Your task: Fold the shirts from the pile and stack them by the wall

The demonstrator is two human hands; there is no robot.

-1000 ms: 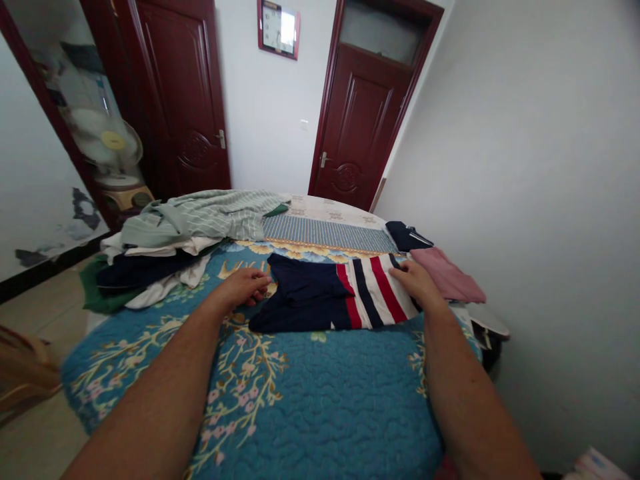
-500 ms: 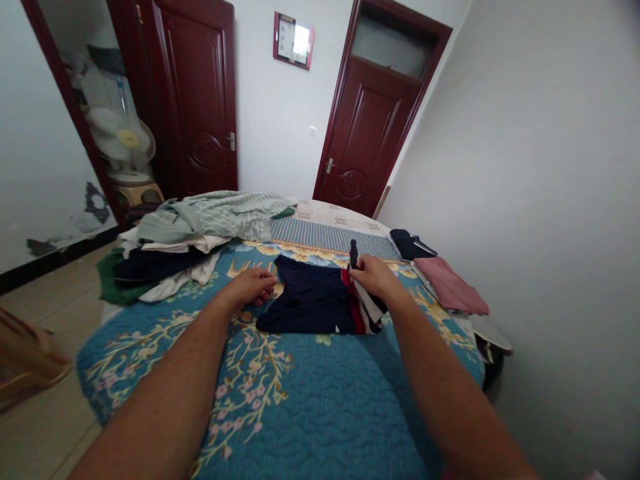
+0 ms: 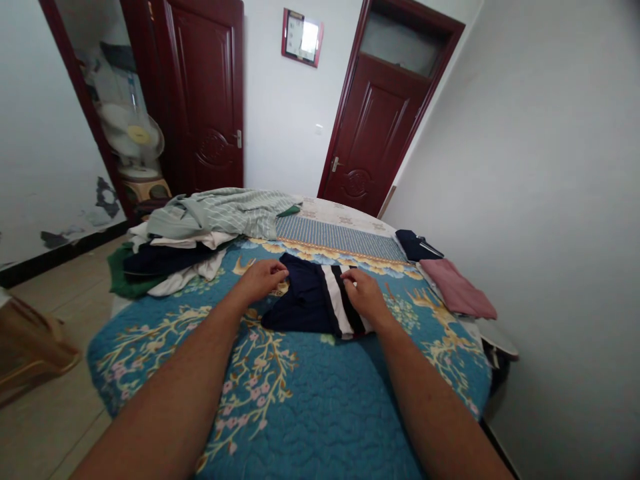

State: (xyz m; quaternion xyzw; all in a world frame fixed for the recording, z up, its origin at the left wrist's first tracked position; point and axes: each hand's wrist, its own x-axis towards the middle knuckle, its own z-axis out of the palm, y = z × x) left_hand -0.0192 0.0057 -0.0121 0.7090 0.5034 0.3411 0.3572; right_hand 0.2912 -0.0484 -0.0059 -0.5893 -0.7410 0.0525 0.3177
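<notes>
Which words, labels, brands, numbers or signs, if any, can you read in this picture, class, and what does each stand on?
None can be read with certainty.
Wall clock: marks on its face, too small and blurred to read, partly lost in glare.
Fan: too blurred to make out any lettering.
Navy garment with white and black bands: no lettering visible.

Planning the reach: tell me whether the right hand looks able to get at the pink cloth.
Probably yes: the right hand is at the striped garment, and only patterned quilt shows between that hand and the pink cloth.
</notes>
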